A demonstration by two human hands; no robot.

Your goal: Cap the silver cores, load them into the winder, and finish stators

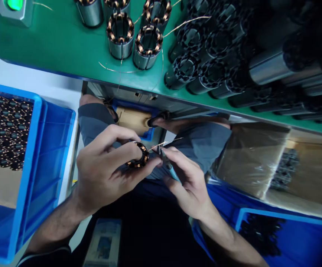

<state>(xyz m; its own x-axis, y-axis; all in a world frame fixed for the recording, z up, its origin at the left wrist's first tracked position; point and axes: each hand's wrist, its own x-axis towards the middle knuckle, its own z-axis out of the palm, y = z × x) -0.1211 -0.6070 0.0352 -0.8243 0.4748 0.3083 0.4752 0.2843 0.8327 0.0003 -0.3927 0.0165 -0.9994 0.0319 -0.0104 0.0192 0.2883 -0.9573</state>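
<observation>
My left hand (pixel 110 167) is closed around a copper-wound motor stator (pixel 142 155), its ring of windings facing right. A thin copper wire (pixel 158 145) sticks out from it to the right. In my right hand (pixel 188 181) is a small pair of cutters (pixel 172 171) with a light blue handle, partly hidden by the fingers. The dark jaws of the cutters are close beside the wire; whether they touch it I cannot tell. Above the hands, several wound stators (pixel 147 48) stand upright on the green bench top (pixel 60 48), some with loose wire ends.
Many dark stators without visible copper (pixel 183 72) crowd the bench's right side. At left stands a blue crate (pixel 35 148) packed with wound stators. A cardboard box (pixel 311 167) and another blue bin (pixel 289 217) are at right. A green-lit button box (pixel 16 15) sits top left.
</observation>
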